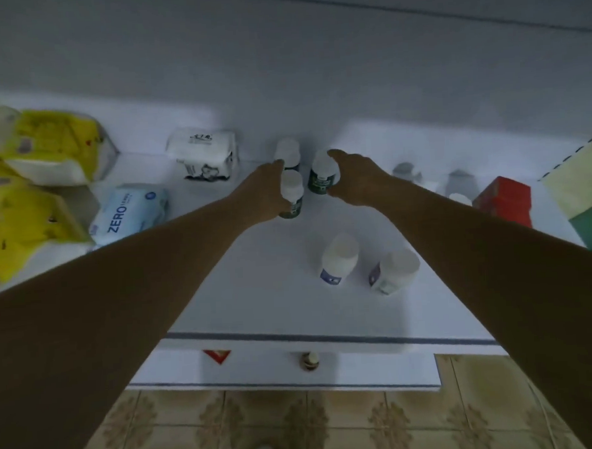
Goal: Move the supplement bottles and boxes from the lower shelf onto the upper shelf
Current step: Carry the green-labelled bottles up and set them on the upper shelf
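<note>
The left hand (264, 193) curled round a white-capped dark green plastic bottle (292, 192); beside it, the right hand (357, 178) clasped a second green bottle (323, 175).

The dark bottle (292, 190) is being partly hidden by the left hand (264, 195), the green bottle (323, 176) by the right hand (357, 178) (labels unreadable); yellow packs (26, 152) are being cut by the left edge.

L-held bottle (291, 186), R-held bottle (322, 181): dk green, white caps. Yellow packs (44, 151) left of grips, red box (506, 201) right. Floor tiles (366, 423) beige, floral.
</note>
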